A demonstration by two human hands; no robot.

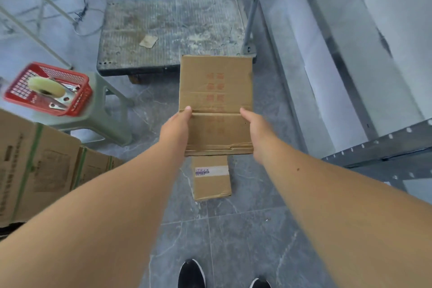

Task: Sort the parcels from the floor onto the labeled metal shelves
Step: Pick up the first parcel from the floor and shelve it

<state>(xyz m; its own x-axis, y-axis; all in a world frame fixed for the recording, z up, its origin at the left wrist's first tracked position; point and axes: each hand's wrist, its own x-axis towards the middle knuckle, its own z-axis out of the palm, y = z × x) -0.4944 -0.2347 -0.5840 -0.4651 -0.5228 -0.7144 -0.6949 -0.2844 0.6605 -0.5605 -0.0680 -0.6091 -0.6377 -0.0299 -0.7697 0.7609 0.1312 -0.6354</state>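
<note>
I hold a brown cardboard parcel (216, 100) with faded red print out in front of me, above the floor. My left hand (176, 128) grips its left side and my right hand (257, 131) grips its right side, thumbs on top near a fold line. Below it, a smaller brown parcel (211, 180) with a white label lies on the grey tiled floor. The grey metal shelf (383, 145) shows its perforated edge at the right.
A dusty flat trolley (168, 28) stands ahead with a scrap of card on it. A red basket (49, 89) with a tape roll sits on a green stool (102, 114) at left. Large cartons (39, 166) stand at the near left. My shoes (191, 273) are below.
</note>
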